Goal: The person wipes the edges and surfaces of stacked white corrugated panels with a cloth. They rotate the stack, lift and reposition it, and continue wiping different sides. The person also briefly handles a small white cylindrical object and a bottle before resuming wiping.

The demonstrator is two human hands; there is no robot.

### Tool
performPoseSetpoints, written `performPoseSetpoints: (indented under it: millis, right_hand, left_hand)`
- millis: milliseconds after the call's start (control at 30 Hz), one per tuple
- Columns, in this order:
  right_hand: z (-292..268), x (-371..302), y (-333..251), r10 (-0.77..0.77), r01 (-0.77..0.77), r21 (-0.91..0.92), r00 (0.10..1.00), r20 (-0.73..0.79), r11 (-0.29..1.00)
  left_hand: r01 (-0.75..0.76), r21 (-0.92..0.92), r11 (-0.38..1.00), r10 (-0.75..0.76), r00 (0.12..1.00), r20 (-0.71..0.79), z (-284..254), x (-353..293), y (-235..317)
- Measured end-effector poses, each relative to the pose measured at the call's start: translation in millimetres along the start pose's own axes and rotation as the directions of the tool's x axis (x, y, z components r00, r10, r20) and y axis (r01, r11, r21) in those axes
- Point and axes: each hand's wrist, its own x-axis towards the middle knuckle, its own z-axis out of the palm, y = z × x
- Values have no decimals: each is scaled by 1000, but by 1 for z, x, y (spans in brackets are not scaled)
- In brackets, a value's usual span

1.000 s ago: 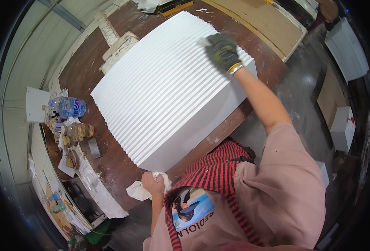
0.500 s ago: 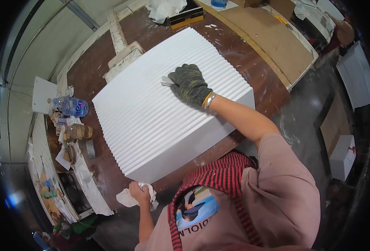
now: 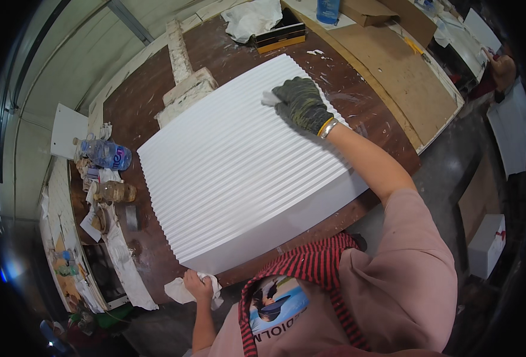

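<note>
A large white panel with a ridged top (image 3: pixel 233 166) lies on the brown tabletop (image 3: pixel 126 110). On its far right part rests my right hand (image 3: pixel 303 106), in a dark camouflage-patterned glove, fingers closed. A small pale grey-white piece (image 3: pixel 269 99) sticks out from its fingertips; I cannot make out whether it is a pad or a folded cloth. Bare and closed, my left hand (image 3: pixel 198 285) grips a crumpled white cloth (image 3: pixel 180 291) by the table's near edge, just below the panel's near left corner.
Plastic bottles, one clear with a blue label (image 3: pixel 111 154) and one brownish (image 3: pixel 115 191), stand left of the panel. Beyond it are a plaster-crusted block (image 3: pixel 188 95) and a black-and-yellow box (image 3: pixel 279 38) with white plastic. Cardboard (image 3: pixel 388 71) covers the far right table. Another person (image 3: pixel 501 74) is farther off.
My right hand has slid over the ridges away from me and to the right, the pale piece still in its fingers. The left hand keeps its hold on the cloth. The view has shifted slightly.
</note>
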Motion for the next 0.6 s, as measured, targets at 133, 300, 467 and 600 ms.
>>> performPoseSetpoints:
  millis: [133,300,467,600]
  right_hand:
    - [-2,11,43,215,-219,121,976,43,968]
    - [-8,26,110,310,-306,-342,950,-42,889]
    - [-3,25,109,-89,132,-229,978,190,964]
    - [-10,24,114,176,-142,-405,983,47,903]
  left_hand:
    - [-14,-8,1000,14,1000,5,1,-1,-2]
    - [-24,-20,1000,23,999,-33,2,-1,0]
    - [-1,-30,1000,1,1000,8,-2,0,1]
    - [-26,-16,1000,26,1000,6,-1,-1,-2]
